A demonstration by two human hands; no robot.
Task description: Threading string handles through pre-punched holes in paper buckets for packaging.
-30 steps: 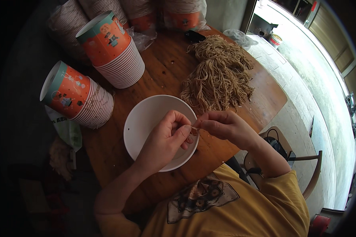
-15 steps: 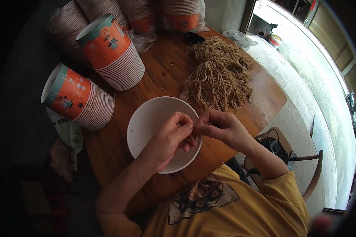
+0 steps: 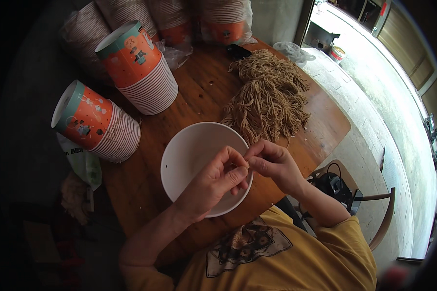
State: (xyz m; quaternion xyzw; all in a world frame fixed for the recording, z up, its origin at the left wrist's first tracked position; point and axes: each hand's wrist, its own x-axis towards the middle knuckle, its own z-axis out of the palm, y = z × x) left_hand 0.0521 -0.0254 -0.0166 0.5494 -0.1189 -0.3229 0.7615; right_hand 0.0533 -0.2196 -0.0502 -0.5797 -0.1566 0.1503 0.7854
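Over a round white paper bucket [image 3: 184,150], my two hands meet at the fingertips. My left hand [image 3: 218,179] is closed in a pinch, its thumb and forefinger on a thin tan string [image 3: 248,165]. Beside it, my right hand [image 3: 272,165] pinches at the same spot; most of the string is hidden by the fingers. A small dark spot, perhaps a hole, shows on the bucket's left inner wall. Beyond my right hand lies a large heap of tan strings [image 3: 267,97] on the wooden table.
Two stacks of orange-and-teal paper buckets, one nearer [image 3: 97,121] and one farther [image 3: 141,68], lean at the left. More wrapped stacks [image 3: 223,26] stand behind. A black object [image 3: 238,51] and a clear plastic bag [image 3: 294,52] are near the heap. A chair [image 3: 386,213] holding a black bag stands right.
Both hands have shifted slightly right and nearer to me, and their fingertips have come closer together. The short length of string that showed between them is now mostly covered.
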